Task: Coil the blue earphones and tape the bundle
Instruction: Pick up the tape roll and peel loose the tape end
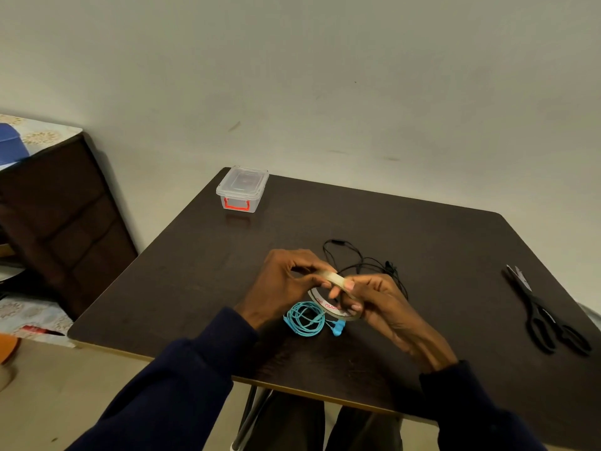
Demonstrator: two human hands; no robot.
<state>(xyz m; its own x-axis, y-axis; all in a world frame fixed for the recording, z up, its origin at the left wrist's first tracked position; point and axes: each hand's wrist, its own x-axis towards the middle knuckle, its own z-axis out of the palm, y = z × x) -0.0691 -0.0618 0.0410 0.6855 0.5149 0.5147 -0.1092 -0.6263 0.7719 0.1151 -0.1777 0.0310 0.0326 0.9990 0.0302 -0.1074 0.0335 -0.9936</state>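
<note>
The blue earphones (307,319) lie coiled in a small bundle on the dark table (422,242), their earbuds sticking out at the right. Just above the bundle I hold a roll of clear tape (331,281) with a white inner ring. My right hand (374,304) grips the roll, fingers curled through its hole. My left hand (289,281) pinches the roll's upper rim with thumb and fingertips. Neither hand touches the blue earphones.
Black earphones (364,263) lie loose behind my hands. Black scissors (546,315) rest near the table's right edge. A clear plastic box (242,189) with red latches stands at the far left corner. A dark wooden cabinet (65,222) stands left of the table.
</note>
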